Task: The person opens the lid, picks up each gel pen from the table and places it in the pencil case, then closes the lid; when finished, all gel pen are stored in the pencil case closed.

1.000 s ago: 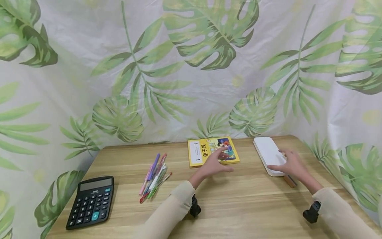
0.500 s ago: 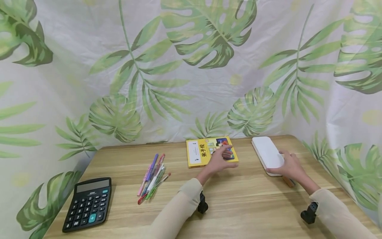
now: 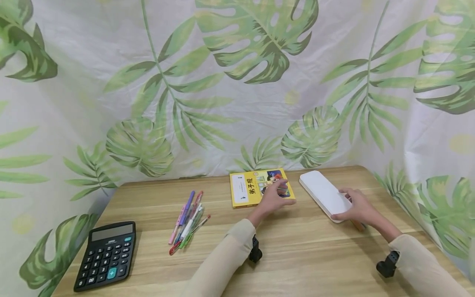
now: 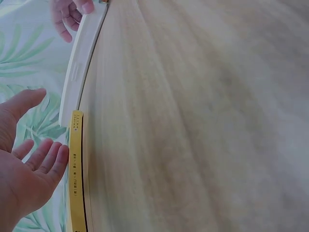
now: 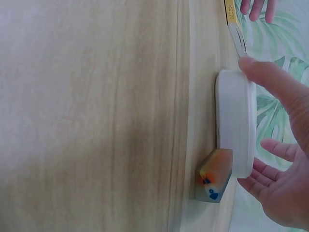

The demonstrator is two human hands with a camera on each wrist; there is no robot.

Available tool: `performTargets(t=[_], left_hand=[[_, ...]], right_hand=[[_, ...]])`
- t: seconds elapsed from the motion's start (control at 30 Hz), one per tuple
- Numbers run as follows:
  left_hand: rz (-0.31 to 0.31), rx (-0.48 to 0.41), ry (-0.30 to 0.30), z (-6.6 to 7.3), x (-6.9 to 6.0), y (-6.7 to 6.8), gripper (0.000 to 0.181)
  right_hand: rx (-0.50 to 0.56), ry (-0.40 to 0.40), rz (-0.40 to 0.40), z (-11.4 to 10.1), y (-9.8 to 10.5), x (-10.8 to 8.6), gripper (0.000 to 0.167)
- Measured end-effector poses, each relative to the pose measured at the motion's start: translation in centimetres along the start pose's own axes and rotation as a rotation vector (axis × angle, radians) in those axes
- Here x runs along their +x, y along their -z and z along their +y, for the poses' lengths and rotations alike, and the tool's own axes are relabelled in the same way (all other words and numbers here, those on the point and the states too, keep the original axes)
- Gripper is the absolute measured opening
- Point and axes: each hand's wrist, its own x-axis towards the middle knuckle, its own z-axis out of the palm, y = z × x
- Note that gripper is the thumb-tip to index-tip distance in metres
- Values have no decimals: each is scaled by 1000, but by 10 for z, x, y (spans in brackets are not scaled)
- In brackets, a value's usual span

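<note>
A white pencil case [image 3: 323,192], oblong with rounded corners, lies at the right back of the table. My right hand [image 3: 358,208] grips its near end, thumb on the left side and fingers on the right. The right wrist view shows the thumb [image 5: 270,79] and fingers [image 5: 263,179] at opposite ends of the case's near face. My left hand [image 3: 273,198] is held over the right part of a yellow book [image 3: 245,189], fingers spread and loosely bent, holding nothing. In the left wrist view the book's spine [image 4: 76,169] is beside the fingertips.
A small orange-brown block [image 5: 215,176] with a blue print sits against the pencil case's near end. Several pens [image 3: 189,220] lie in a loose pile left of the book. A black calculator [image 3: 105,255] is at the left front. A leaf-patterned cloth [image 3: 222,103] hangs behind the table.
My right hand has closed on the pencil case and turned it, its far end swinging left toward the book. The left hand has moved slightly right over the book.
</note>
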Motion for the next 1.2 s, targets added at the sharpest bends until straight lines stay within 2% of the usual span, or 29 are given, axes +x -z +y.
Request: performTargets(t=[0.23, 0.4, 0.63, 0.77, 0.87, 1.03, 1.2], left_hand=[[27, 32, -10, -1, 9, -6, 76], [24, 80, 0, -1, 15, -9, 73], [-29, 235, -2, 1, 20, -14, 69], [-64, 362, -41, 3, 22, -17, 69], [-76, 413, -85, 4, 24, -20, 67], [-59, 435, -107, 7, 24, -26, 60], [-44, 415, -57, 11, 21, -31, 54]], right_hand=[[-22, 48, -52, 1, 0, -9, 105], [-24, 100, -73, 3, 1, -17, 104], [7, 119, -114, 8, 4, -26, 99], [38, 137, -146, 10, 8, -28, 98], [39, 138, -179, 12, 13, -27, 98], [34, 156, -208, 18, 19, -26, 96], [8, 169, -223, 20, 26, -28, 98]])
